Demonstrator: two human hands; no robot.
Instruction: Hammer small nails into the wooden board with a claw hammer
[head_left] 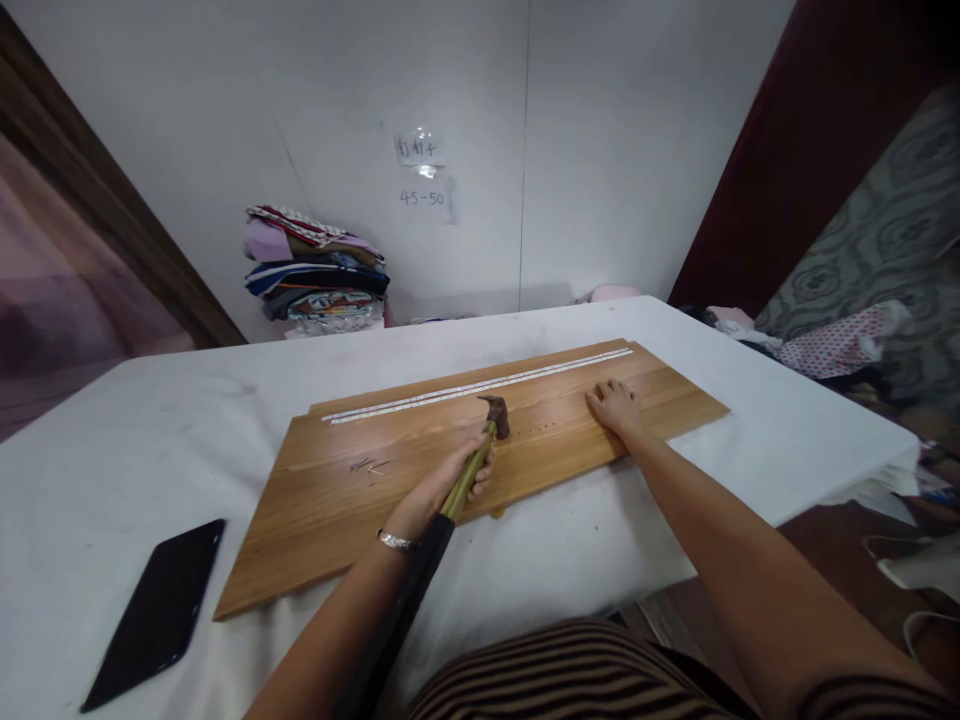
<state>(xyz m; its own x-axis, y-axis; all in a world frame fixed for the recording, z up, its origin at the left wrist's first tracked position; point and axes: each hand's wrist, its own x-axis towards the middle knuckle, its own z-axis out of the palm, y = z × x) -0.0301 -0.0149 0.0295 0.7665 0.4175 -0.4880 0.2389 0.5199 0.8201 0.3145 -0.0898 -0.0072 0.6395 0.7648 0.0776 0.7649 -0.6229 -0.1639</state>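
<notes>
My left hand is wrapped round the upper handle of a claw hammer. The hammer's head is against or just above a wooden board; I cannot tell whether they touch. Just right of the head runs a row of small dark dots, nail heads or holes. My right hand rests on the board farther right, fingers stretched out and slightly bent, holding nothing. Several loose nails lie on the board, left of my left hand.
Two white measuring strips run along the board's far side. A black tablet or phone lies left on the white-covered table. Folded clothes are stacked at the back, below paper notes on the wall. More fabric is at right.
</notes>
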